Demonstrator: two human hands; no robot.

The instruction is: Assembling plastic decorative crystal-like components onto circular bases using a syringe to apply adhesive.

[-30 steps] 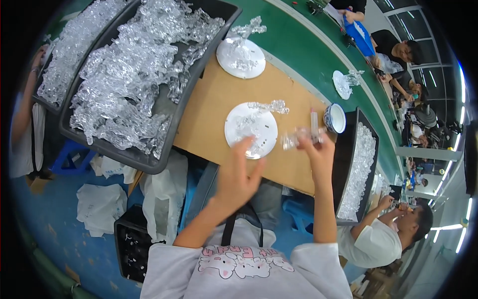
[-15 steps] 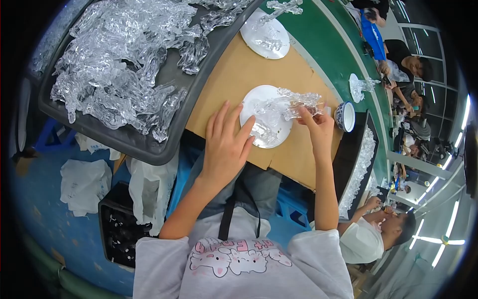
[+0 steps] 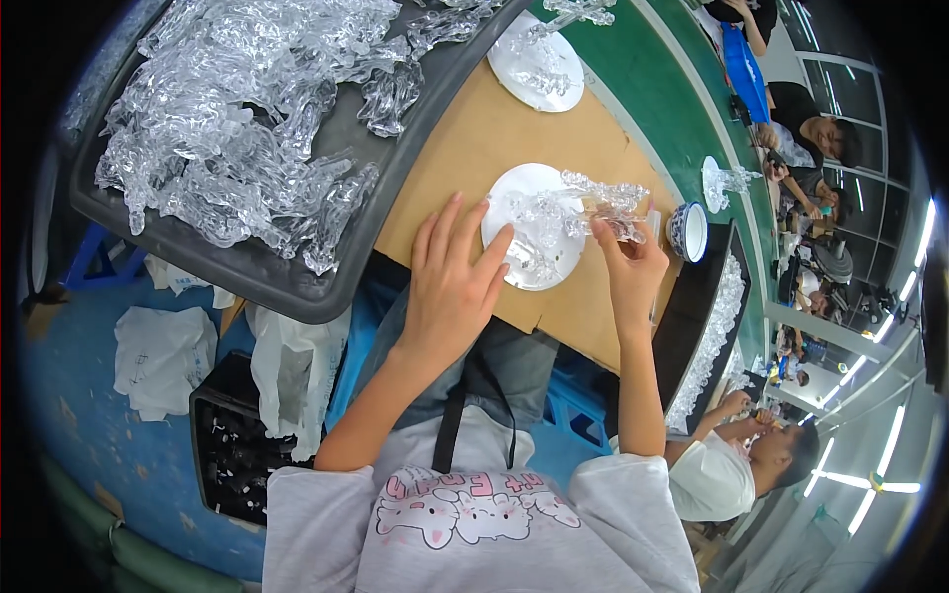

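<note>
On the cardboard sheet [image 3: 465,148] lies a white round disc [image 3: 506,203] with a clear plastic figure-like assembly [image 3: 605,191] standing over it and leaning right. My right hand [image 3: 636,277] is closed at the assembly's right end, thumb and fingers pinching a clear branch-like part. My left hand [image 3: 450,267] rests with fingers spread on the cardboard, fingertips at the disc's left edge, holding nothing. The exact joint between clear part and disc is hard to make out through the shine.
A dark grey tray [image 3: 371,232] heaped with clear plastic parts [image 3: 237,128] fills the upper left. Another white disc [image 3: 563,84] sits farther off. Right of my hand are a blue-and-white bowl [image 3: 689,232] and a black tray [image 3: 677,326] of clear pieces. Other people work along the green table [image 3: 657,109].
The whole view has shifted slightly. My right hand keeps its pinch and turns a little at the clear part; my left hand stays beside the disc.
</note>
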